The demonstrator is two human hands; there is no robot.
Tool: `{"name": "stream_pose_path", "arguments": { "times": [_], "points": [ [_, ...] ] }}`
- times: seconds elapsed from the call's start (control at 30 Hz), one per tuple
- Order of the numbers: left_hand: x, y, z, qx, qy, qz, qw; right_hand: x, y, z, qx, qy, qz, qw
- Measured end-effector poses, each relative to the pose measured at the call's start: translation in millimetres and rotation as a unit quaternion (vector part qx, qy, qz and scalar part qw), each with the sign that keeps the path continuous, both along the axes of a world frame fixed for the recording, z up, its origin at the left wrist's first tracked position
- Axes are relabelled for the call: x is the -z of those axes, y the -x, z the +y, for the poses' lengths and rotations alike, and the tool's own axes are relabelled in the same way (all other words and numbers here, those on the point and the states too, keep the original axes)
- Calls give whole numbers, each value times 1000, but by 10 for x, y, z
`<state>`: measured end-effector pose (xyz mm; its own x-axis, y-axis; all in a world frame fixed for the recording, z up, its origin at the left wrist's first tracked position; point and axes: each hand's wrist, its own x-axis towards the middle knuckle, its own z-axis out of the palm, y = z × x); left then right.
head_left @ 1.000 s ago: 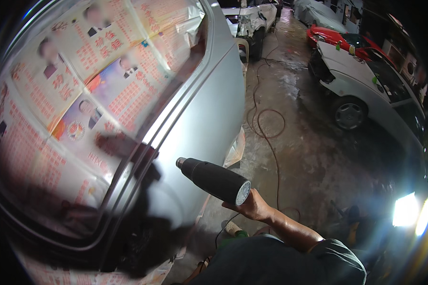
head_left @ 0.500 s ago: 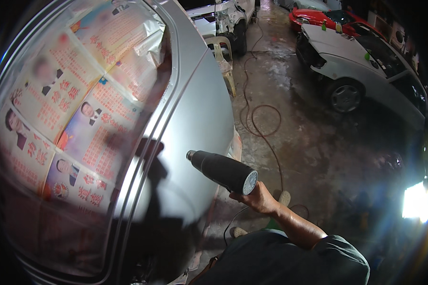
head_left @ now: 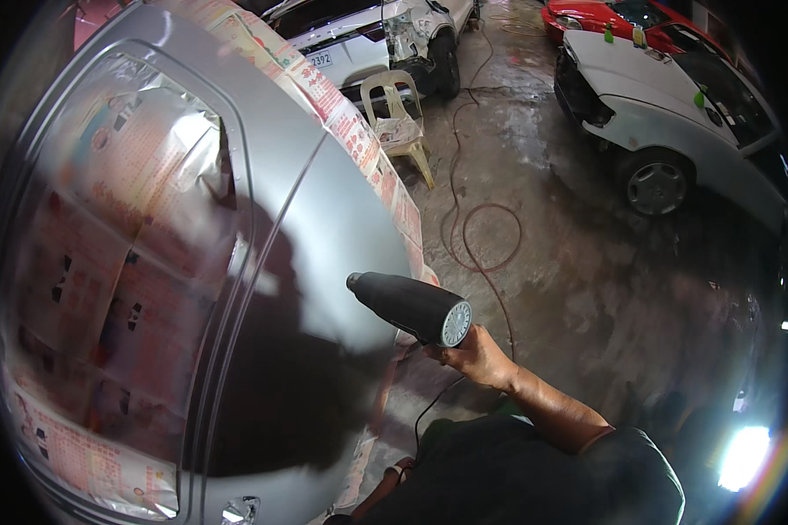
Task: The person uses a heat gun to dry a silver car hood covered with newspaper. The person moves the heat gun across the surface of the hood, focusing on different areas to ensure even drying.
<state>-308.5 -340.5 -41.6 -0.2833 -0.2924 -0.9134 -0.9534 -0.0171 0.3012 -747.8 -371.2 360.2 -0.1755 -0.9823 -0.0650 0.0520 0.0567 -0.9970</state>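
Observation:
My right hand (head_left: 481,357) is closed around the handle of a black heat gun (head_left: 404,304). The tool's narrow metal nozzle points left toward a silver-grey car body panel (head_left: 320,210), apart from it as far as I can see. Low in the view, part of my left arm with a pale wristband (head_left: 400,472) shows beside the panel's near edge; its fingers are hidden. Printed paper under clear plastic film (head_left: 140,227) covers the window opening left of the panel. My dark shadow falls over the panel's lower part.
Printed masking paper (head_left: 350,131) lines the panel's far edge. Beyond stand a beige plastic chair (head_left: 396,131) and a damaged white car (head_left: 359,39). A hose (head_left: 490,267) loops over the wet floor. To the right are a silver car (head_left: 648,109) and a bright lamp (head_left: 744,458).
My view has shifted, bringing the chair and more of the panel's papered far edge into sight. My shadow spreads wider over the panel. The heat gun stays in my right hand.

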Motion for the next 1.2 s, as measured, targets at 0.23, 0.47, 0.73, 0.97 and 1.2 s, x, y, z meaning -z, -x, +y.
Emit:
{"name": "stream_pose_path", "arguments": {
  "times": [0.23, 0.47, 0.73, 0.97, 1.2],
  "points": [
    [55, 1127, -242, -6, 22, 32, 999, -159, 944, -253, 42, -67, 45, 996],
    [239, 2077, -792, 98, 0, 73, 992, 167, 1658, -856, 10, -9, 17, 1000],
    [239, 3128, -1618, -63, -98, 21, 993, -380, 2372, -1776, -58, -33, 50, 996],
    [162, 3219, -1968, 2, 118, 135, 984, -872, 2657, -2585, -124, 5, 70, 990],
    [-369, 4126, -1955, -211, 167, 172, 948, -1486, 3109, -3503, -197, 84, 82, 973]
  ]
}}
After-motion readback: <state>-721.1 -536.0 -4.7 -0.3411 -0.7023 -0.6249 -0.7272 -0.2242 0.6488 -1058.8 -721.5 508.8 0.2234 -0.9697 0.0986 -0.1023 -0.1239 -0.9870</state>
